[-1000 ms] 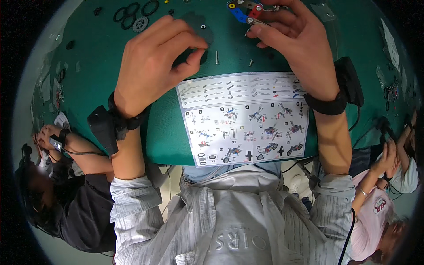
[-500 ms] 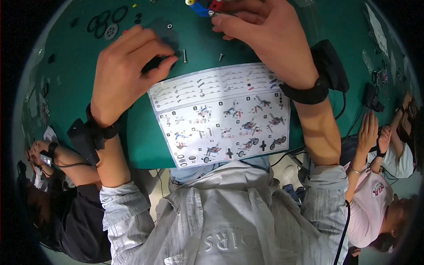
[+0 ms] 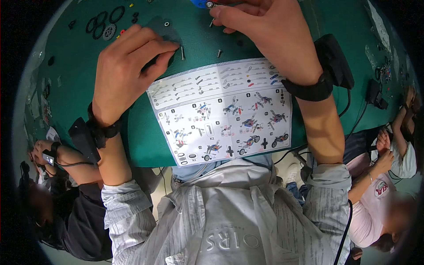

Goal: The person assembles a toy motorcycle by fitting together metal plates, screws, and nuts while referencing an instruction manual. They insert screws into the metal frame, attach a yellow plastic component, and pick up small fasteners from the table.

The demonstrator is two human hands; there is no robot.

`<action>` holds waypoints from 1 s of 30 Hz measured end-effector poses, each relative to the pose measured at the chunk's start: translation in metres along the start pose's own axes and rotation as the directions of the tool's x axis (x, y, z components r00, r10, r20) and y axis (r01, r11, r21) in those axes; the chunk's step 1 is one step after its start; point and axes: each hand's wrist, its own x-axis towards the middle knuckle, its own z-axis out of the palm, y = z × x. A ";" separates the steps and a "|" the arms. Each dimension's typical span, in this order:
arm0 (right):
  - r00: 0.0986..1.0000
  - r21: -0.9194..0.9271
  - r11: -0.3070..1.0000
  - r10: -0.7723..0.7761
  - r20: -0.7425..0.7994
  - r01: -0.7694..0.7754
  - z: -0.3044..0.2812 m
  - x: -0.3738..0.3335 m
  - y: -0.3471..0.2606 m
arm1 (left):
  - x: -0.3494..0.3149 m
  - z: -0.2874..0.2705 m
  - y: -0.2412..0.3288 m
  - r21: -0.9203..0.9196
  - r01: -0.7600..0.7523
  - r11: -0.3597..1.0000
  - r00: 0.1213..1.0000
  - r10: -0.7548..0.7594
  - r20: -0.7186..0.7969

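My left hand [image 3: 128,70] hovers at the table with thumb and forefinger curled towards each other, a small gap between their tips. The forefinger tip is right beside a long metal screw [image 3: 182,53] lying on the green mat. At the top edge, my right hand [image 3: 260,26] grips a building-kit assembly [image 3: 199,3] between thumb and fingers. Its blue part and a round metal screw head show; the rest is cut off or behind my fingers. A thin metal screw [image 3: 211,22] shows just below my right thumb. Another short screw [image 3: 219,53] lies between my hands.
A printed instruction sheet [image 3: 225,115] lies at the table's near edge. Black rubber rings [image 3: 116,14], a grey spoked wheel [image 3: 109,32] and a small washer [image 3: 166,24] lie at the far left. Wrist-worn cameras [image 3: 333,62] trail cables. People sit on both sides.
My left fingertips have come closer to the long screw. The assembly in my right hand has moved further up, partly out of view. The whole view has shifted slightly.
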 end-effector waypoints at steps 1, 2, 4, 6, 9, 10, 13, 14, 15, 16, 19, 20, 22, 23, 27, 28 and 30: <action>1.000 0.006 1.000 -0.001 0.006 0.001 0.000 0.000 0.000 | 0.000 0.000 0.000 -0.006 0.001 1.000 1.000 -0.001 -0.007; 1.000 0.006 1.000 -0.001 0.006 0.001 0.001 -0.001 0.000 | -0.001 0.000 0.001 -0.006 0.002 1.000 1.000 -0.002 -0.007; 1.000 -0.028 1.000 0.014 -0.008 -0.014 0.001 0.000 -0.004 | 0.000 -0.003 0.002 -0.001 0.009 1.000 1.000 -0.009 0.013; 0.999 -0.054 0.998 0.035 -0.016 -0.036 0.003 0.001 -0.009 | -0.001 -0.003 0.001 -0.004 0.019 1.000 1.000 -0.019 0.022; 1.000 -0.002 1.000 -0.022 0.008 0.022 -0.001 -0.001 0.001 | -0.001 -0.002 0.001 -0.014 0.025 1.000 0.999 -0.025 0.032; 0.993 0.078 0.991 -0.108 0.038 0.105 -0.001 -0.002 0.003 | 0.000 -0.002 0.001 -0.017 0.023 1.000 0.999 -0.022 0.031; 0.997 -0.082 0.994 0.068 -0.047 -0.072 0.007 0.000 -0.013 | -0.002 -0.003 0.000 -0.029 0.041 0.999 0.999 -0.041 0.027; 0.997 -0.078 0.994 0.071 -0.044 -0.074 0.006 0.000 -0.010 | -0.003 -0.004 0.000 -0.028 0.045 0.999 0.999 -0.044 0.032; 0.999 -0.063 0.997 0.034 -0.023 -0.035 0.004 0.001 -0.005 | -0.002 -0.005 -0.001 -0.027 0.029 0.999 0.999 -0.028 0.043; 1.000 -0.048 0.999 -0.005 -0.002 0.004 0.002 0.001 -0.002 | -0.002 -0.005 -0.001 -0.026 0.013 1.000 0.999 -0.012 0.053; 1.000 -0.042 0.999 -0.009 -0.003 0.009 0.000 0.000 0.001 | 0.001 -0.004 0.005 -0.155 0.094 0.983 0.996 -0.093 0.009; 1.000 -0.043 0.999 -0.008 -0.005 0.007 -0.002 -0.001 0.003 | 0.000 -0.003 0.005 -0.157 0.092 0.983 0.996 -0.092 0.009; 0.993 0.007 0.994 -0.113 0.042 0.113 -0.004 -0.003 0.007 | -0.002 -0.005 0.005 -0.197 0.146 0.969 0.989 -0.147 0.011; 0.993 0.007 0.994 -0.114 0.042 0.114 -0.006 -0.003 0.005 | -0.003 -0.005 0.005 -0.197 0.146 0.970 0.989 -0.147 0.010; 0.995 0.019 0.996 -0.088 0.056 0.087 -0.003 -0.003 0.005 | -0.004 -0.002 0.003 -0.160 0.120 0.980 0.992 -0.123 -0.011; 0.992 0.026 0.993 -0.114 0.053 0.113 -0.002 -0.003 0.006 | -0.003 -0.002 0.004 -0.143 0.103 0.984 0.994 -0.108 -0.025; 0.998 -0.020 0.998 -0.053 0.037 0.054 0.001 -0.001 0.000 | -0.003 -0.004 0.005 -0.153 0.140 0.978 0.990 -0.140 0.009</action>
